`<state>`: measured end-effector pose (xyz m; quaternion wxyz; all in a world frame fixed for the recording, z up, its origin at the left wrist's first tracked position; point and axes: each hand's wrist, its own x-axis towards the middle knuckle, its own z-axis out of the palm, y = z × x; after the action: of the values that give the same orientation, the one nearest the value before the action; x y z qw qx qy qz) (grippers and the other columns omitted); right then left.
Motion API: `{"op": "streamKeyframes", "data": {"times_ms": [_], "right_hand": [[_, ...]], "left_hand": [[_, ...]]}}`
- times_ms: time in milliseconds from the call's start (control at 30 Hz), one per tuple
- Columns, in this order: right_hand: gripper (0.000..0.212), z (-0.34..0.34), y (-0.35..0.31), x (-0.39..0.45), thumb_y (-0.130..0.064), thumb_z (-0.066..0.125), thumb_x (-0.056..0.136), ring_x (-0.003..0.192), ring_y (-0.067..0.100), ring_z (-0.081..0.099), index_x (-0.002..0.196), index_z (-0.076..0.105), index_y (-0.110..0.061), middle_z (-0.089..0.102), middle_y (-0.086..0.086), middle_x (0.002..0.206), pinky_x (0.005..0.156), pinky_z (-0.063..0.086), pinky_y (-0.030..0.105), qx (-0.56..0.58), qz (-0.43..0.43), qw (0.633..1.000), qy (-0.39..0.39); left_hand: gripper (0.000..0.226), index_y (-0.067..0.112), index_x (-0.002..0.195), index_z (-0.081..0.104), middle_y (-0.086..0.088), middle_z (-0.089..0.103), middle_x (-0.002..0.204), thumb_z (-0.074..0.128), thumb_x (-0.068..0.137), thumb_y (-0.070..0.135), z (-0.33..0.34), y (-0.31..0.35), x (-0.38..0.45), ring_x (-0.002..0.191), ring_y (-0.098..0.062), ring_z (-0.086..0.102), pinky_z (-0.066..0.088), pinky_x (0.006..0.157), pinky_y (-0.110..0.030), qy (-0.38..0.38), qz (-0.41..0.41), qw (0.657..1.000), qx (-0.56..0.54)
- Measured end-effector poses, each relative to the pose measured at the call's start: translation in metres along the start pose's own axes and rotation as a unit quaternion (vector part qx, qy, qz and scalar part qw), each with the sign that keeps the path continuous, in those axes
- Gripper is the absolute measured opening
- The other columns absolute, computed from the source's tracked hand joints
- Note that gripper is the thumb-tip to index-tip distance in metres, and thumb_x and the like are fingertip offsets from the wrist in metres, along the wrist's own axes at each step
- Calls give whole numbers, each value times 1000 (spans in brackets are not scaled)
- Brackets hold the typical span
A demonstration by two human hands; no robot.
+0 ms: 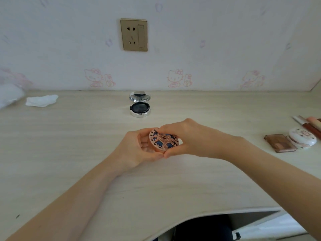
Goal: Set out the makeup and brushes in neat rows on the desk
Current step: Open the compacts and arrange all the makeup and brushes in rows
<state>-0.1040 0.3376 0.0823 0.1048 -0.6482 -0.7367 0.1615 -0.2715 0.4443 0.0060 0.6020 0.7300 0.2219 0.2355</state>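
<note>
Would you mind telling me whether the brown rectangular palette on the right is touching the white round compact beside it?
Cannot tell. In the head view the brown palette and the white round compact meet with no visible gap, but they may merely overlap from this angle.

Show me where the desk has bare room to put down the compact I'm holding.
Bare: between the patterned compact and the open silver compact; the left stretch below the tissue. Crowded: the right edge, around the brown palette and white compact.
</note>
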Motion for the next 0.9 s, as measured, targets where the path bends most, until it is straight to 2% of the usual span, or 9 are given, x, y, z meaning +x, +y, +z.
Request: {"op": "streamKeyframes", "data": {"times_ms": [200, 367, 433, 533, 567, 633, 733, 833, 900], "right_hand": [[41, -6, -1, 0, -44, 61, 88, 100, 14, 56, 123, 53, -24, 61, -6, 110, 83, 49, 40, -38, -11, 999, -29], [46, -5, 4, 0, -30, 54, 96, 133, 13, 39, 141, 43, -25, 43, -5, 147, 108, 34, 32, -23, -19, 1000, 5], [39, -2, 6, 1, -25, 49, 98, 127, 13, 45, 138, 48, -23, 51, -6, 141, 104, 38, 31, -11, -23, 999, 34], [32, 3, 10, 3, -21, 43, 101, 107, 14, 56, 131, 54, -22, 64, -6, 121, 90, 43, 31, 2, -20, 998, 56], [32, 5, 12, 4, -21, 42, 101, 105, 14, 57, 130, 55, -21, 65, -5, 119, 89, 43, 30, 3, -20, 998, 62], [30, 9, 16, 5, -19, 42, 101, 105, 18, 58, 127, 57, -16, 66, -1, 118, 89, 42, 31, -4, -19, 997, 75], [30, 14, 19, 8, -20, 41, 102, 108, 20, 58, 127, 58, -15, 66, 1, 120, 91, 43, 32, -11, 1, 996, 90], [29, 16, 21, 11, -23, 40, 102, 102, 24, 60, 119, 61, -13, 68, 5, 112, 87, 46, 37, -12, 13, 994, 106], [27, 15, 22, 12, -22, 41, 102, 98, 22, 60, 117, 62, -15, 68, 3, 109, 86, 46, 37, -12, 9, 994, 109]], "left_hand": [[65, 25, 112, 65, -2, 74, 102, 88, 53, 9, 0, -1, 2, 94, -18, 70, 56, 79, -26, -8, 21, 1000, 5], [64, 38, 113, 64, 10, 71, 111, 88, 54, 31, 2, -1, 1, 107, -9, 65, 52, 85, -20, 35, 54, 997, 33], [71, 39, 117, 60, 17, 68, 114, 87, 52, 40, 1, -2, 1, 111, -2, 61, 48, 95, -23, 61, 57, 994, 67], [93, 39, 130, 50, 22, 65, 115, 86, 45, 51, 1, -3, 1, 113, 3, 58, 43, 103, -30, 111, 27, 986, 120], [101, 41, 135, 44, 24, 65, 113, 86, 44, 52, 1, -3, 1, 112, 4, 57, 42, 103, -27, 121, 23, 984, 129], [109, 50, 137, 30, 32, 63, 110, 87, 44, 53, 4, -3, 0, 109, 11, 55, 39, 96, -11, 127, 32, 981, 145], [113, 55, 137, 20, 37, 60, 109, 91, 50, 43, 7, -5, -1, 107, 20, 50, 30, 84, 5, 119, 34, 977, 176], [105, 44, 137, 26, 33, 58, 116, 89, 54, 43, 8, -5, -1, 114, 14, 47, 30, 90, -1, 117, 34, 970, 210], [89, 38, 128, 35, 32, 55, 118, 87, 56, 45, 9, -6, -2, 114, 9, 46, 32, 89, -5, 123, 39, 963, 236]]}}
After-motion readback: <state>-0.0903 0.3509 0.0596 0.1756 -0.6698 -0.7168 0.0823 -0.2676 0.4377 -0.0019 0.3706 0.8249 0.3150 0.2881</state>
